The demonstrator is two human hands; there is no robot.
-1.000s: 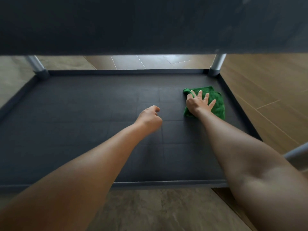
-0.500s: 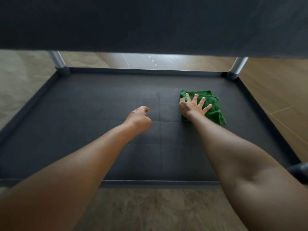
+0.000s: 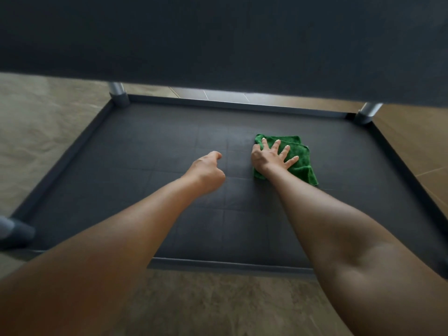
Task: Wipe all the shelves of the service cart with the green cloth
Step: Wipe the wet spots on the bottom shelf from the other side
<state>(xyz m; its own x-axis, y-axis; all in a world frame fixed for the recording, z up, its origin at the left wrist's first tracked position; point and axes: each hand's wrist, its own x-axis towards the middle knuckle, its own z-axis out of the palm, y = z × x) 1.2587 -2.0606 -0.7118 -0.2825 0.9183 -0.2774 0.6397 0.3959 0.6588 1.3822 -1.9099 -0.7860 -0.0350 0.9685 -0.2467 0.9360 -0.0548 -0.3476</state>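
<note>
While the person reaches both bare arms in under the dark upper shelf [image 3: 218, 44] of the service cart, the right hand [image 3: 269, 157] lies flat on the green cloth [image 3: 301, 166]. Its fingers [image 3: 276, 144] are straight and spread wide like a fan, pressing the cloth down onto the dark lower shelf [image 3: 145, 154]. The cloth is folded into a rough square. It lies directly beneath the palm and fingers, and it also reaches past the fingertips toward the far side and past the little finger toward the right. A loose corner of the cloth trails back toward the person, beside the right wrist. On the thumb side, only a narrow green edge shows.

The left hand [image 3: 206, 173] is just beside the right hand's thumb, apart from the cloth and not touching it. Its fingers are curled in toward the palm in a loose fist, with the thumb on top, and it holds nothing. Whether it rests on the shelf or hangs just above it cannot be told.

Well beyond the fingertips, the raised far rim of the lower shelf meets two grey metal posts, the left post [image 3: 117, 93] and the right post [image 3: 368, 112]. A tiled floor [image 3: 218, 306] shows around the cart.
</note>
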